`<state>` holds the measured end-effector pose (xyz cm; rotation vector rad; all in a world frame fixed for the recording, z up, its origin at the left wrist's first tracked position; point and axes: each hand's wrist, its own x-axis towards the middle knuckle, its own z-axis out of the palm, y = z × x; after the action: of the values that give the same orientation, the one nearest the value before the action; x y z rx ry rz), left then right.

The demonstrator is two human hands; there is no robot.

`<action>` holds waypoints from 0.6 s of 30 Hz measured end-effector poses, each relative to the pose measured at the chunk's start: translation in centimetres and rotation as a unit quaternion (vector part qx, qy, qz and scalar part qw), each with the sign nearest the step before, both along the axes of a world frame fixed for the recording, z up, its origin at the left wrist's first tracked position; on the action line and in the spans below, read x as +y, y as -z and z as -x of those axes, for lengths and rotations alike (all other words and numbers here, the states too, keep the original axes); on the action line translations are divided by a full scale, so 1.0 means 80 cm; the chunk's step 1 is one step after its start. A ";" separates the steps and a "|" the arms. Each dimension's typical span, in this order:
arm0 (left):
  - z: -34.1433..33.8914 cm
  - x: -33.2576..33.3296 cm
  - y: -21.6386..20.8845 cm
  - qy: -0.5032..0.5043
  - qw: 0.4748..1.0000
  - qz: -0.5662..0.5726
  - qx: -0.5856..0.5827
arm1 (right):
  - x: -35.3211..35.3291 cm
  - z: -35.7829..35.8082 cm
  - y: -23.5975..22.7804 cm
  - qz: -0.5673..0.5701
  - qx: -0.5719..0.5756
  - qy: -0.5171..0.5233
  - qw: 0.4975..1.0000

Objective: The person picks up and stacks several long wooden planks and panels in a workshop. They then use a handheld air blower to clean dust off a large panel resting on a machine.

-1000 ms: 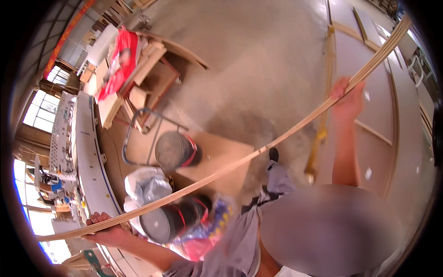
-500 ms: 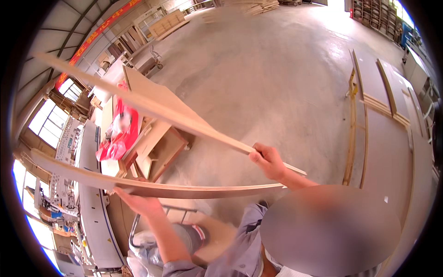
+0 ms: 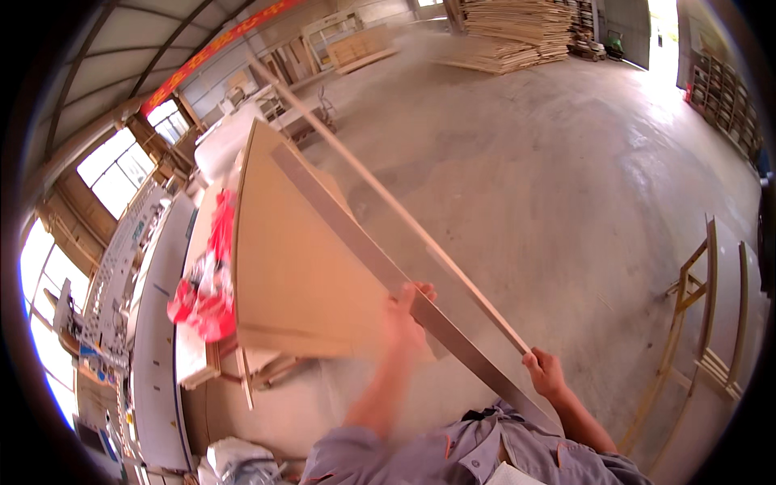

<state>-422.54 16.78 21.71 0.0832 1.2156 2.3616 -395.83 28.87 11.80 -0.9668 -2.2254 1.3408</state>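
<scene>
My left hand (image 3: 406, 311) grips a long, narrow board (image 3: 477, 354) with a grey-brown face, its fingers over the far edge. That board runs slantwise from near my body toward the far left, passing in front of a large tan panel (image 3: 311, 267). My right hand (image 3: 546, 372) is closed round the near end of a second long, thin wooden strip (image 3: 420, 230) with a pale edge. The strip reaches up and away to the left, roughly alongside the first board, with a gap between them. My left hand and forearm are slightly blurred.
Red plastic sheeting (image 3: 212, 303) lies on a workbench (image 3: 198, 368) at the left, beside a long grey machine (image 3: 158, 356). Panels (image 3: 731, 299) rest by a wooden frame (image 3: 687, 291) at the right. Stacked boards (image 3: 517, 36) stand far off across the concrete floor (image 3: 501, 178).
The view has turned left-to-right, and both long pieces now point more steeply away from me. My left hand has moved forward and right along with its board; both hands keep their hold.
</scene>
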 end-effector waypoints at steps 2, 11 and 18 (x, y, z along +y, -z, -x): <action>0.046 0.082 0.016 0.034 0.999 0.010 0.011 | 0.061 0.045 0.031 -0.008 -0.005 0.029 1.000; 0.294 0.416 0.075 -0.074 0.979 0.182 -0.050 | 0.386 0.291 0.101 0.116 -0.069 -0.133 0.982; 0.453 0.603 0.097 -0.111 0.992 0.052 -0.030 | 0.653 0.474 0.062 0.088 -0.095 -0.216 0.968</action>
<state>-458.79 65.04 13.98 -0.1654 1.3781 2.4618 -433.75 81.08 6.81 -0.7142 -2.6048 1.7199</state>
